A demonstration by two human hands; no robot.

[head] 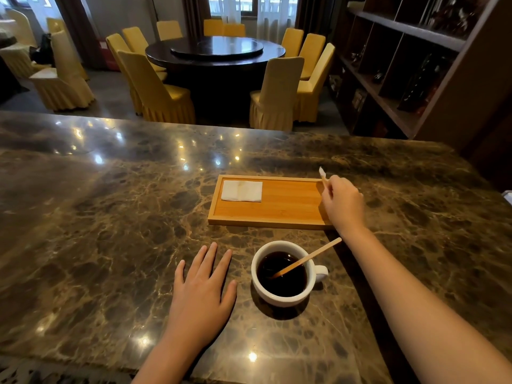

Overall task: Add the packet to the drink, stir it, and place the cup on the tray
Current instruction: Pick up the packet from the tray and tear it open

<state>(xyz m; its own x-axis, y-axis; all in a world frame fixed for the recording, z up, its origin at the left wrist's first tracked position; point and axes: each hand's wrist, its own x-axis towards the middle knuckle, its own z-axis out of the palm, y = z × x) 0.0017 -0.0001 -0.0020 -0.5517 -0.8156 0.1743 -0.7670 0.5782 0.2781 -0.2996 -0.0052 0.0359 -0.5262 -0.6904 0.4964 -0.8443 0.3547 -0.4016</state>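
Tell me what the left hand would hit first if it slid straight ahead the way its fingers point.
Probably the wooden tray: the left hand lies flat on the counter, fingers aimed up and slightly right toward the tray's near-left corner. It might just slip past that corner; depth is unclear.

left hand [201, 291]: bare, no glove; five fingers [209, 256] in view, nails short and plain
left hand jewellery: no ring on any finger, no watch or band behind the fingers at the wrist
left forearm [163, 361]: bare down to the lower edge of the picture, no sleeve in view
right hand [343, 203]: bare, no glove; seen from its back, knuckles rounded, fingertips mostly hidden from the camera
right wrist: bare behind the knuckles, no watch or bracelet
right forearm [410, 297]: bare along its whole visible length, no cuff or sleeve
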